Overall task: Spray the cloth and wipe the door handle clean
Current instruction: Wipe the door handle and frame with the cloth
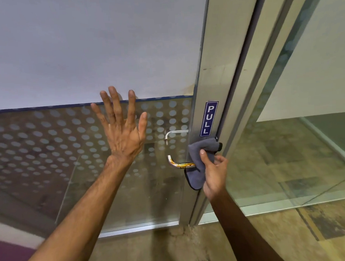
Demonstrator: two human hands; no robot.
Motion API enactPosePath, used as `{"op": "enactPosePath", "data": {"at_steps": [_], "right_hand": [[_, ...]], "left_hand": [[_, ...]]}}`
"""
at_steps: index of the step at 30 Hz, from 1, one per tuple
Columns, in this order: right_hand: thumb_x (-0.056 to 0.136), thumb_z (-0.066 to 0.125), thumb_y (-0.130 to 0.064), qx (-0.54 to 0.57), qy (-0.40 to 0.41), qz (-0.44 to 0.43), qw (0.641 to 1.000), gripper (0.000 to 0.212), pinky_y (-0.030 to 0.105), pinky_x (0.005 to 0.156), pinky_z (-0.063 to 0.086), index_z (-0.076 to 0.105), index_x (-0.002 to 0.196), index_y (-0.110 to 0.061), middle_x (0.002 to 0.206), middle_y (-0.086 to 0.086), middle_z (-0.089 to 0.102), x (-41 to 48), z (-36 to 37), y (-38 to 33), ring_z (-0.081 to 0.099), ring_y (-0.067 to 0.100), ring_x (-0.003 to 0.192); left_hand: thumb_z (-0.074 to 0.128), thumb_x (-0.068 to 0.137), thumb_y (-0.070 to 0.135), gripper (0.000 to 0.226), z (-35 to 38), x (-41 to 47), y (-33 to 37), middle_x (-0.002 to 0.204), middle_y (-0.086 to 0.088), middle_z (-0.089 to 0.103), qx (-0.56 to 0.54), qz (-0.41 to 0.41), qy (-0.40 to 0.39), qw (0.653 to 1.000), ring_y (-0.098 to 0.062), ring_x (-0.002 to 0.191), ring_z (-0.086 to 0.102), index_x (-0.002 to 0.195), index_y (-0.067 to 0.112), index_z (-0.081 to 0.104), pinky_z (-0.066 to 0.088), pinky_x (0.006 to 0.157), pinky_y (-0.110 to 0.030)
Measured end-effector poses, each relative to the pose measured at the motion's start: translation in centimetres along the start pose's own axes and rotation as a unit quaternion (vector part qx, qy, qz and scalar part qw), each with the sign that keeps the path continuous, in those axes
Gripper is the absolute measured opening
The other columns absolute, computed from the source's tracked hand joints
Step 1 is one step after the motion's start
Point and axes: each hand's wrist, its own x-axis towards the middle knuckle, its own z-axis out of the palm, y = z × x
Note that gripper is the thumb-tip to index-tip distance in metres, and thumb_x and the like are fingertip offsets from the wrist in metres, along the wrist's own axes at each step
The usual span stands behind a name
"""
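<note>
Right hand (213, 175) presses grey cloth (201, 154) against door handle (174, 150); left hand (123, 131) spread flat.

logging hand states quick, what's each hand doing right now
Left hand: open, fingers spread, by the glass door.
Right hand: grips the grey cloth on the door handle.

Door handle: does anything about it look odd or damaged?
Yes: the lower bar of the door handle shows yellow-orange streaks, while its upper bar is plain silver. Stain or reflection, I cannot tell. The right hand grips the cloth at its end. Nothing looks broken.

door frame (208, 77) crowds handle (176, 164); room left of it
</note>
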Motion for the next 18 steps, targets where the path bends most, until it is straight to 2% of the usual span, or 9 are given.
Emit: {"op": "enactPosePath", "data": {"at_steps": [1,3,6,9,10,12,13,16,18], "right_hand": [[0.089,0.076,-0.014,-0.002,-0.008,0.022,1.000,0.044,0.053,0.103,0.053,0.053,0.121,0.007,0.124,0.025,0.066,-0.1,0.3,0.0,0.066,0.037,0.117],[0.090,0.076,-0.028,-0.034,-0.009,0.061,0.998,0.053,0.047,0.103,0.054,0.057,0.131,-0.001,0.127,0.017,0.068,-0.1,0.4,0.1,0.068,0.033,0.116],[0.092,0.068,-0.050,-0.085,-0.034,0.182,0.979,0.060,0.052,0.104,0.051,0.055,0.134,-0.010,0.127,0.013,0.065,0.6,0.7,0.2,0.064,0.034,0.117],[0.095,0.063,-0.043,0.050,-0.094,0.285,0.953,0.045,0.037,0.088,0.053,0.056,0.122,-0.008,0.103,0.011,0.063,0.4,1.6,0.0,0.064,0.027,0.089],[0.094,0.064,-0.036,0.106,-0.074,0.282,0.951,0.044,0.034,0.092,0.051,0.056,0.122,-0.003,0.104,0.013,0.063,0.4,1.9,0.1,0.063,0.026,0.089],[0.099,0.063,-0.027,0.141,-0.037,0.259,0.955,0.047,0.048,0.110,0.044,0.053,0.134,0.003,0.125,0.017,0.064,0.3,2.2,0.5,0.063,0.032,0.107],[0.101,0.060,-0.027,0.144,-0.034,0.255,0.955,0.049,0.051,0.113,0.040,0.051,0.140,0.002,0.133,0.017,0.063,0.2,2.2,0.6,0.061,0.031,0.111],[0.102,0.058,-0.029,0.147,-0.034,0.245,0.958,0.048,0.050,0.113,0.040,0.052,0.142,-0.004,0.138,0.016,0.062,-0.5,2.3,1.1,0.061,0.028,0.104],[0.101,0.059,-0.030,0.138,-0.022,0.229,0.963,0.046,0.057,0.111,0.042,0.056,0.138,-0.004,0.128,0.016,0.065,-0.9,2.5,1.6,0.064,0.025,0.097]], "left_hand": [[0.042,0.110,0.047,0.075,0.2,-0.2,-0.2,0.171,0.002,-0.031,0.001,-0.002,0.000,1.000,-0.024,0.160,-0.024,0.167,0.028,-0.003,-0.011,0.128,-0.059],[0.043,0.110,0.047,0.075,0.4,-0.5,-0.4,0.171,0.001,-0.030,0.003,-0.006,0.000,1.000,-0.024,0.160,-0.024,0.167,0.027,-0.002,-0.011,0.128,-0.059],[0.042,0.110,0.048,0.076,0.8,-1.0,-0.7,0.171,0.001,-0.031,0.009,-0.011,-0.004,1.000,-0.024,0.160,-0.024,0.166,0.028,-0.004,-0.010,0.128,-0.060],[0.041,0.110,0.050,0.075,1.3,-1.3,-1.2,0.171,0.001,-0.030,0.008,-0.009,-0.003,1.000,-0.024,0.160,-0.023,0.166,0.030,-0.004,-0.010,0.128,-0.059],[0.041,0.109,0.050,0.075,1.4,-1.3,-1.3,0.172,0.001,-0.029,0.009,-0.007,-0.001,1.000,-0.024,0.160,-0.023,0.166,0.030,-0.003,-0.010,0.128,-0.059],[0.040,0.109,0.052,0.075,1.6,-1.4,-1.6,0.172,0.001,-0.029,0.013,-0.003,0.003,1.000,-0.024,0.160,-0.022,0.166,0.030,-0.003,-0.011,0.128,-0.058],[0.039,0.109,0.053,0.075,1.8,-1.4,-1.7,0.172,0.001,-0.029,0.015,-0.001,0.005,1.000,-0.024,0.160,-0.022,0.166,0.030,-0.003,-0.011,0.128,-0.058],[0.037,0.109,0.055,0.075,2.0,-1.4,-1.8,0.172,0.000,-0.028,0.015,0.003,0.011,1.000,-0.024,0.160,-0.022,0.166,0.031,-0.003,-0.013,0.128,-0.057],[0.036,0.108,0.056,0.074,2.3,-1.4,-1.8,0.172,0.000,-0.027,0.014,0.005,0.019,1.000,-0.025,0.160,-0.022,0.166,0.031,-0.002,-0.013,0.128,-0.057]]}}
